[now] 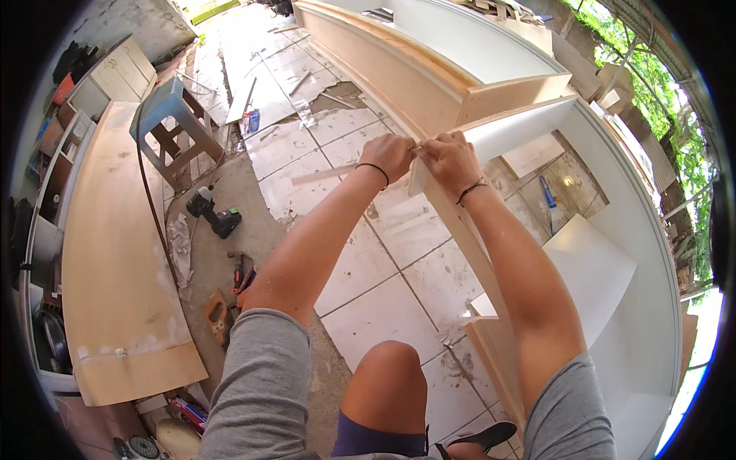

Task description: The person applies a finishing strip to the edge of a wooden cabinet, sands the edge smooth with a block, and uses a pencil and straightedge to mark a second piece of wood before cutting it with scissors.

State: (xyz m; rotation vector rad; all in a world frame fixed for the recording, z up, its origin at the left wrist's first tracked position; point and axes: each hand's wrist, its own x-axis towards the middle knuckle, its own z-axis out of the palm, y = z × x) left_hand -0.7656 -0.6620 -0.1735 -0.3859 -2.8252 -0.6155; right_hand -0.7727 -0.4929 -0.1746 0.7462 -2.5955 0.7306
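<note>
Both hands meet at the front edge of a white shelf panel (506,130) that stands inside a long, pale wooden cabinet frame (399,77) lying on the tiled floor (383,307). The left hand (389,156) is curled, its fingers pinched together at the panel's near corner; the right hand (450,161) is closed the same way just beside it, knuckles nearly touching the left. Whether a thin strip lies between the fingertips cannot be told. A dark band sits on each wrist.

The panel's edge runs away from the hands toward the cabinet's far side, under a plywood divider (514,93). Below the hands the cabinet's front rail runs down toward the person's bare knee (387,376).

To the left the tiles are open between the arms and a cordless drill (215,211), which lies well apart from the hands. Past it a large plywood sheet (115,253) lies flat along the floor's left side, with a blue stool (172,123) near its far end. An orange-handled saw (217,316) lies beside the sheet's near edge.
</note>
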